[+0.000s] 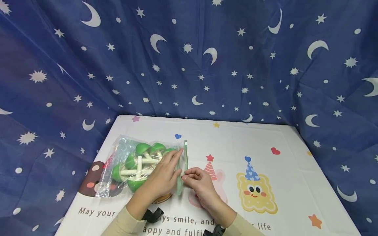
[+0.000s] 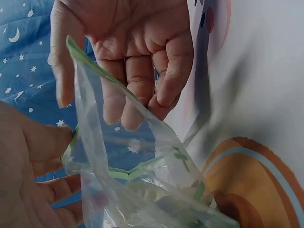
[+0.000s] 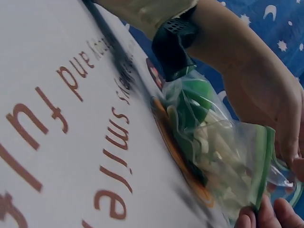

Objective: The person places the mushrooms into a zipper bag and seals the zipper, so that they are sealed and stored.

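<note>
A clear zip bag (image 1: 118, 144) with a green seal strip lies on the left part of the table. Inside are several green-capped mushrooms (image 1: 135, 184) with pale stems. My left hand (image 1: 162, 173) lies across the bag's mouth end, and its fingertips pinch the rim, as the right wrist view shows. Beside it, my right hand (image 1: 200, 183) holds the green edge between thumb and fingers. The left wrist view looks at the parted bag mouth (image 2: 128, 173), with the right hand's palm (image 2: 137, 47) beyond. My left hand covers some of the mushrooms.
The white tablecloth (image 1: 289, 183) carries printed cartoon figures, hearts, stars and lettering. Blue curtains (image 1: 189, 65) with moons and stars surround the table at the back and sides. Black straps (image 1: 153, 215) sit on the wrists.
</note>
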The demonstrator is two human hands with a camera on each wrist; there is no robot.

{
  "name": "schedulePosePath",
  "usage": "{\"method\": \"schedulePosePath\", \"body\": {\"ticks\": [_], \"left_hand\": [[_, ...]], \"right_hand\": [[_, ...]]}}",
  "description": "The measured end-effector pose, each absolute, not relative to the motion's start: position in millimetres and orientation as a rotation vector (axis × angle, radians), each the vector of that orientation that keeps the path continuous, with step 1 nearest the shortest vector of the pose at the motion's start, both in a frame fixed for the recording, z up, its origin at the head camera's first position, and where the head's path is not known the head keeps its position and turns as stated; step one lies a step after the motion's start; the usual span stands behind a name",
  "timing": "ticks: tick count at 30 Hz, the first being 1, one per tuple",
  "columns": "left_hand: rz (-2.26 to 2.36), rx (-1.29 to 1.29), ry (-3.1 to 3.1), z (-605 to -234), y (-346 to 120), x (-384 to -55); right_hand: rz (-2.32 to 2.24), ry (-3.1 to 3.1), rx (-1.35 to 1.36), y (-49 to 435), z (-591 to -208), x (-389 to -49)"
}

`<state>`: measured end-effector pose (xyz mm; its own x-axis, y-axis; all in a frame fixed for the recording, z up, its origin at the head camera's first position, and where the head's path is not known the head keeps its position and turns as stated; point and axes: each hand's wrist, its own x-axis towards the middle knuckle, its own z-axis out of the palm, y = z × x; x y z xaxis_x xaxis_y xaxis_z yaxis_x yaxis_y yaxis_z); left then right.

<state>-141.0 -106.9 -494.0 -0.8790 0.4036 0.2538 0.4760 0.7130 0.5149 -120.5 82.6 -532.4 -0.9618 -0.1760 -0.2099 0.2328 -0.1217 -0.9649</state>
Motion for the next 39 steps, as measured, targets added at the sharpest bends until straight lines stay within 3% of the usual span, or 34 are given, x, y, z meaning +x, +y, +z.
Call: {"method": "schedulePosePath", "body": {"ticks": [39], "left_hand": [[-0.901,-0.739,-2.775,-489,-105,-142]], "right_hand": [[-2.145,2.11,0.172,68,-529,-110]]}}
